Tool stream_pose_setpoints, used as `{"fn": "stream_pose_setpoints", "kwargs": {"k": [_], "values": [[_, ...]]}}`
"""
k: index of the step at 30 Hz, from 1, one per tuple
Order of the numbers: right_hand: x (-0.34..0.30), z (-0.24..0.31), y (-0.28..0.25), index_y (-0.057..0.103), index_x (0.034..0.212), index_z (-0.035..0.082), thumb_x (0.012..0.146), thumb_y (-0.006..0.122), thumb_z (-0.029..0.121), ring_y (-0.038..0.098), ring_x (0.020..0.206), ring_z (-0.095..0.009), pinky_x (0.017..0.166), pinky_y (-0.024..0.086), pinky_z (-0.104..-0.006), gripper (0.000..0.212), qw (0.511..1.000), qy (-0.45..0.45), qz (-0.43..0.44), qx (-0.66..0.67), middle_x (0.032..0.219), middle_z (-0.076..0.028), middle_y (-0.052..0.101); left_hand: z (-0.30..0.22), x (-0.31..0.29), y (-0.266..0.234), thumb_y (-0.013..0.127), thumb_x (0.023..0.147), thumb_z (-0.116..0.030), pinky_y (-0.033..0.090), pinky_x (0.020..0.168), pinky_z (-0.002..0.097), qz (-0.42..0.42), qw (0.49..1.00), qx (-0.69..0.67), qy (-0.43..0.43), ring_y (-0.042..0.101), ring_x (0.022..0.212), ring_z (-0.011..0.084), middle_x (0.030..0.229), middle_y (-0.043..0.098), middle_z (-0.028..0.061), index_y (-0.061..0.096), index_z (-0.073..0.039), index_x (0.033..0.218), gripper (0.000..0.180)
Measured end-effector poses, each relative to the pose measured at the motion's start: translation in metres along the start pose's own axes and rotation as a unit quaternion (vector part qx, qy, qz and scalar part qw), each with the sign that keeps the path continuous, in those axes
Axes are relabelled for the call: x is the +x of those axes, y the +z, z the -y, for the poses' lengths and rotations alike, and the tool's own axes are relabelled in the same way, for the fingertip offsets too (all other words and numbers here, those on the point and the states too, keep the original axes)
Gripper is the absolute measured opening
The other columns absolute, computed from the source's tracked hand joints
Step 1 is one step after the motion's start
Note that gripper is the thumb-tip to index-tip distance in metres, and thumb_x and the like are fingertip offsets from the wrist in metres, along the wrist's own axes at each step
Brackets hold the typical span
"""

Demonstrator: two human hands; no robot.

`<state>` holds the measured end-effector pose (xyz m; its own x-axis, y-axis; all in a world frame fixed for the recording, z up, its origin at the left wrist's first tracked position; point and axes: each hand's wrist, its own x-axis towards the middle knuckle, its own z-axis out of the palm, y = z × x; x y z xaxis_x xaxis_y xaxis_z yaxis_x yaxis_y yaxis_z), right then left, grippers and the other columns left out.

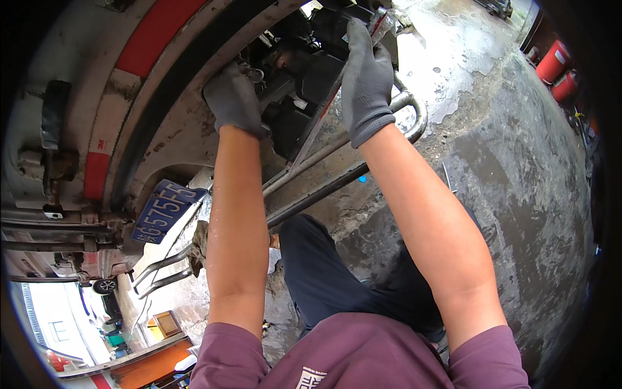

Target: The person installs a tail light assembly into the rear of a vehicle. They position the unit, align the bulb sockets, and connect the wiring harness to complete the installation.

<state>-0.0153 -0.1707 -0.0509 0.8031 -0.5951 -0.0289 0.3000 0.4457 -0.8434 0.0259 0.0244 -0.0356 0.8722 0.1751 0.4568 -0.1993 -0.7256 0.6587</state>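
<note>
Both my hands wear dark grey gloves and are raised to the underside of a vehicle. My left hand (234, 97) is curled against a small metal fitting (255, 74) beside the vehicle's pale body edge; its fingertips are hidden. Farther right, my right hand (368, 84) is closed around a slanting flat bar (313, 133) with red and white marks, its thumb pointing up along it. A piece of clear plastic (387, 24) shows at the bar's upper end. Black housings (319, 79) sit between my hands.
A bent metal tube frame (414, 117) crosses below my hands. A blue number plate (167, 211) hangs at the left, near more tubing with a rag (197, 249). Red cylinders (553, 61) stand at the far right on the stained concrete floor (518, 175). My knee (304, 240) is close beneath the frame.
</note>
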Motion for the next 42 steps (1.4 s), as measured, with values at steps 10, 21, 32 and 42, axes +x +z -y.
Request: {"fn": "stream_pose_setpoints", "kwargs": {"k": [10, 21, 32, 42], "values": [[-0.001, -0.002, -0.004, 0.049, 0.126, -0.008, 0.091, 0.071, 0.04, 0.057, 0.105, -0.019, 0.096, 0.045, -0.0293, 0.063, 0.999, -0.045, 0.012, 0.017, 0.111, -0.015, 0.061, -0.026, -0.049, -0.029, 0.062, 0.093, -0.019, 0.052, 0.09, 0.0312, 0.044, 0.966, -0.223, -0.122, 0.062, 0.109, 0.0206, 0.12, 0.062, 0.0147, 0.062, 0.0, 0.118, 0.032], [-0.014, -0.001, 0.009, 0.06, 0.122, -0.003, 0.096, 0.067, 0.033, 0.057, 0.101, -0.011, 0.094, 0.044, -0.0271, 0.045, 0.994, -0.045, 0.003, 0.103, 0.112, -0.005, 0.064, 0.001, -0.096, -0.016, 0.069, 0.089, -0.014, 0.05, 0.085, 0.0311, -0.07, 0.962, -0.254, -0.075, 0.064, 0.095, 0.02, 0.11, 0.067, 0.0104, 0.063, 0.001, 0.117, 0.032], [-0.033, -0.01, 0.028, 0.051, 0.135, -0.005, 0.101, 0.06, 0.029, 0.052, 0.127, -0.018, 0.112, 0.036, -0.0297, 0.049, 0.982, -0.038, 0.031, 0.185, 0.135, -0.012, 0.058, 0.0, -0.117, -0.016, 0.069, 0.091, -0.02, 0.046, 0.09, 0.0306, -0.111, 0.911, -0.379, -0.12, 0.06, 0.097, 0.0151, 0.108, 0.068, 0.008, 0.067, 0.002, 0.115, 0.033], [-0.053, -0.02, 0.014, 0.015, 0.154, -0.003, 0.087, 0.077, 0.035, 0.039, 0.136, -0.024, 0.115, 0.029, -0.0351, 0.098, 0.987, -0.032, 0.153, 0.026, 0.148, -0.017, 0.039, 0.003, -0.117, -0.028, 0.052, 0.101, -0.013, 0.049, 0.096, 0.0358, 0.021, 0.898, -0.433, -0.072, 0.063, 0.109, 0.0227, 0.123, 0.065, 0.0138, 0.059, 0.003, 0.13, 0.034]]}}
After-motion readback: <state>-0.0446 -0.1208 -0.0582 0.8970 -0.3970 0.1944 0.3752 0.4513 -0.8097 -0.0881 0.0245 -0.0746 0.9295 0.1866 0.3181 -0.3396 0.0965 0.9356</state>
